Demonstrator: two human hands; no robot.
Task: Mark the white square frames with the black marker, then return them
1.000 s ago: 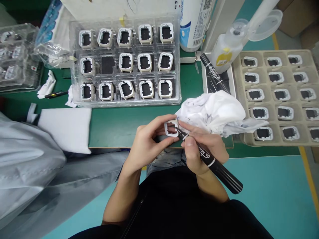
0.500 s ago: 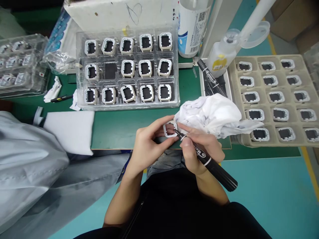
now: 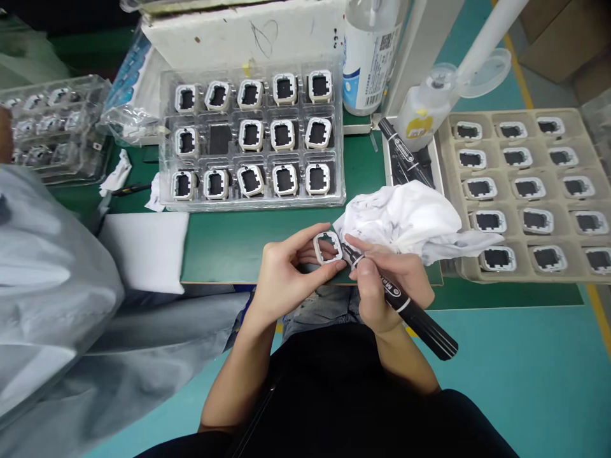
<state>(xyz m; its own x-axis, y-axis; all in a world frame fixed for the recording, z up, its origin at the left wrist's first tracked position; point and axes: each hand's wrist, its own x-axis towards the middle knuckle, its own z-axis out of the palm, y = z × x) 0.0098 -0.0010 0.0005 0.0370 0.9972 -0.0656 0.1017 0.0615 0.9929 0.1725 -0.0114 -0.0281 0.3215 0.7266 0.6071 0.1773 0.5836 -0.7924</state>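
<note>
Two bare hands worked close together above the near edge of the tabletop (image 3: 229, 249). The left hand (image 3: 280, 277) had its thumb and a finger clamped on a small white frame (image 3: 316, 247), thumb at the lower edge, finger at the upper, with other fingers behind the opening. The right hand (image 3: 384, 286) was closed round a black pen (image 3: 422, 320), its narrow end aimed at the frame's side nearest that hand. From where I stood, I could not tell whether the tip touched the rim or stopped just beside it.

The step in hand, as I judged it, was close work with the pen at that rim. Any further stroke called for a steady left pinch, a slight turn of the frame and a light right hand, for the rim looked narrow.

The frame lay at the left hand's fingertips, between the two hands, held up rather than set down. Just beyond the right hand was a crumpled white cloth (image 3: 415, 216); past it, an open box (image 3: 440, 175) held another marker (image 3: 400, 145). Beyond the left hand stood a clear tray (image 3: 252, 205) of similar frames, and a beige tray (image 3: 522, 277) held more to the right hand's right.
</note>
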